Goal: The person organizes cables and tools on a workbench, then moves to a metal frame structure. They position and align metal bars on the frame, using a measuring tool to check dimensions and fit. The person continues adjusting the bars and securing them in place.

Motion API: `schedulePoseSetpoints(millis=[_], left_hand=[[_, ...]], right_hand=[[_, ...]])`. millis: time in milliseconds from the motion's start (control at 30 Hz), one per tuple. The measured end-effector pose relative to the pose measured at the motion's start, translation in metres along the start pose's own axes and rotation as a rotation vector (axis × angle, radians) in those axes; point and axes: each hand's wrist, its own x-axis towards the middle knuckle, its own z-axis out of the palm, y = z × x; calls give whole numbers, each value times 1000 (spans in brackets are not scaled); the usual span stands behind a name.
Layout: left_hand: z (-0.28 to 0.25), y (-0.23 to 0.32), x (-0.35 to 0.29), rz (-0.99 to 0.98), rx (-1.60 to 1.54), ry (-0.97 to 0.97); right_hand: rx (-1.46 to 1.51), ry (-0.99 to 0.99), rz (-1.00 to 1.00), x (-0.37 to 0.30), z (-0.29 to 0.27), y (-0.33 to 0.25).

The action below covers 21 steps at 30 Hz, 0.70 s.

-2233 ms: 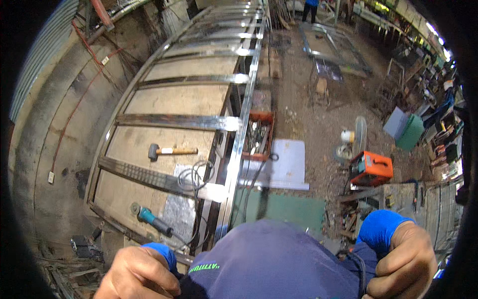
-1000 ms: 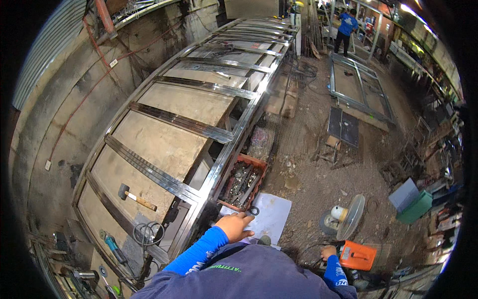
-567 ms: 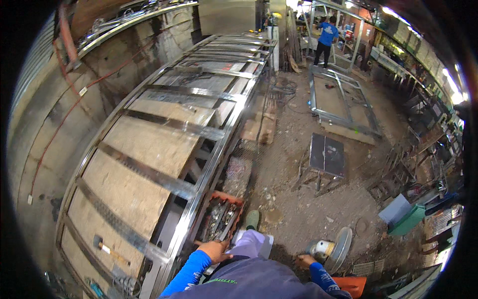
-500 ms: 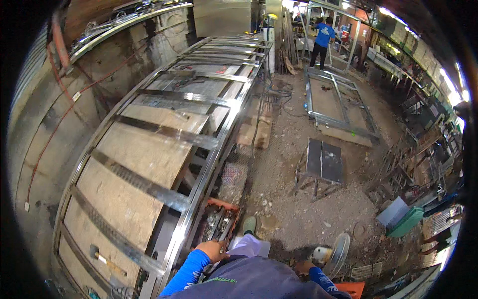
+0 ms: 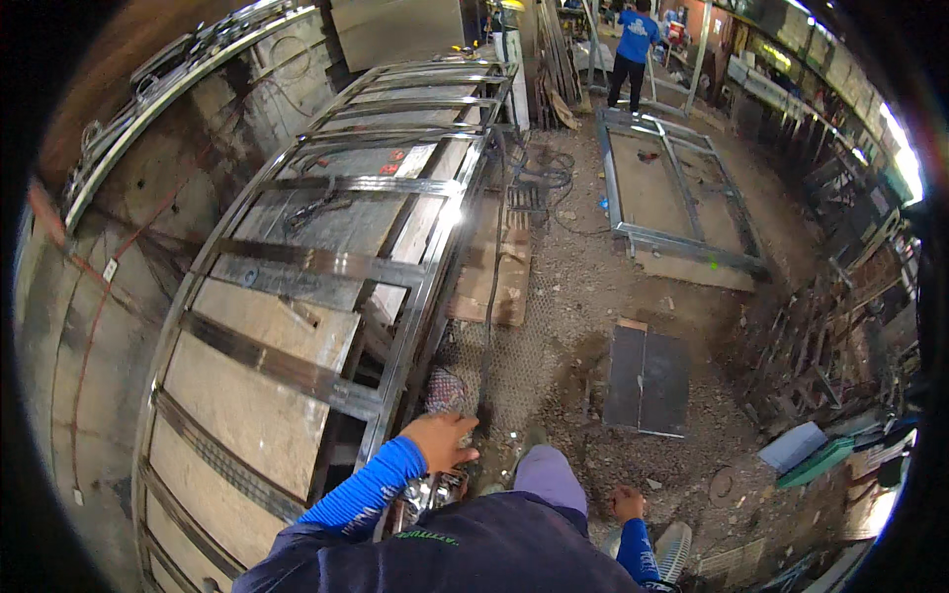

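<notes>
My left hand (image 5: 442, 441), in a blue sleeve, is beside the near right edge of a long metal frame (image 5: 403, 371). Its fingers curl round; what they hold, if anything, is hidden. Just below it lies shiny metal (image 5: 431, 491), partly covered by my arm and dark shirt; I cannot make out its kind. My right hand (image 5: 625, 503) hangs at my right side over the ground, its fingers curled in and nothing visible in them. A round fan (image 5: 674, 550) stands near the right forearm.
Ahead on the right is a low dark-topped table (image 5: 647, 381). Beyond it a smaller metal frame (image 5: 682, 252) lies near the ground, with a person in a blue shirt (image 5: 634, 44) behind it. Cables (image 5: 549, 178) lie beside the long frame. Scrap metal (image 5: 820, 346) lines the right.
I have moved forward along the long frame. My left hand has swung forward and right, away from my waist; the right hand now shows more fully. The hammer on the frame has left view.
</notes>
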Motion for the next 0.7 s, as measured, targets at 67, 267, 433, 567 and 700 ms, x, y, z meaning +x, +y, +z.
schedulePoseSetpoints(millis=[67,267,433,567,700], left_hand=[[-11,-17,40,-11,-41,-98],[-41,-53,157,-351,56,-339],[-105,-79,242,-330,-203,-120],[-142,-96,317,-407,-164,-2],[-182,-118,394,-413,-171,36]], right_hand=[[-467,-53,-80,20,26,-20],[-945,-443,-417,155,59,-98],[-997,-546,-429,287,90,-320],[-1114,-201,-720,374,127,-557],[-734,-29,-815,422,157,-716]])
